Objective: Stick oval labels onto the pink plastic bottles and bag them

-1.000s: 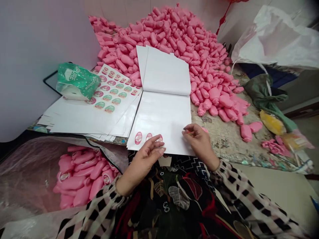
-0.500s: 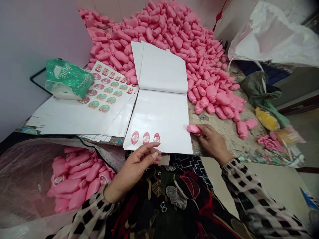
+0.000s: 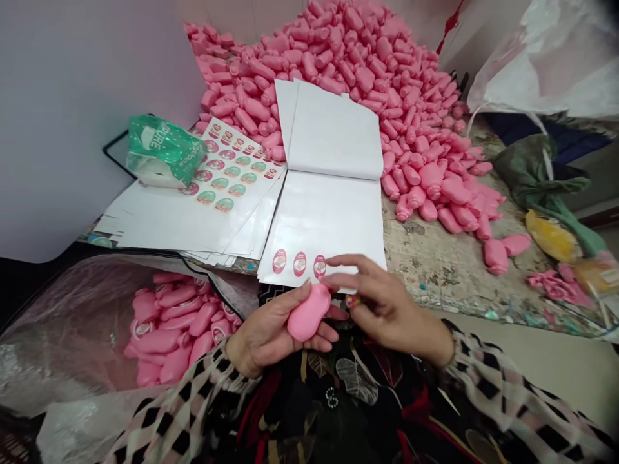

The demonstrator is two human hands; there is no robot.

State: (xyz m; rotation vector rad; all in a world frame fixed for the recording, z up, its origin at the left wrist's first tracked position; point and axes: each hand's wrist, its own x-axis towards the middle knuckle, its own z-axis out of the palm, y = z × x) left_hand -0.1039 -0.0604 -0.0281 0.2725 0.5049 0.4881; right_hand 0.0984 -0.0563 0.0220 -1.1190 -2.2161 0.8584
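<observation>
My left hand (image 3: 271, 332) is closed round a small pink bottle (image 3: 309, 312), thumb along its upper side and fingers beneath it. The bottle lies tilted, its narrow end up towards the sheet, and the side facing me is plain. My right hand (image 3: 382, 303) has its fingers apart. Its index fingertip reaches the edge of an oval pink sticker (image 3: 320, 266), the rightmost of three in a row at the near edge of a white sticker sheet (image 3: 333, 216). The other two oval stickers (image 3: 300, 263) sit to its left. A colourful ring shows on the right hand.
A large heap of pink bottles (image 3: 358, 58) covers the back of the table. Printed sticker sheets (image 3: 169, 222) lie left, under a green packet (image 3: 164, 151). Below, a clear bag (image 3: 82, 335) holds several labelled bottles. A yellow packet (image 3: 552, 236) lies at the right.
The pink bottle has passed from my right hand at the sheet's right edge into my left hand. My right hand has moved left to the rightmost oval sticker. The view has shifted slightly.
</observation>
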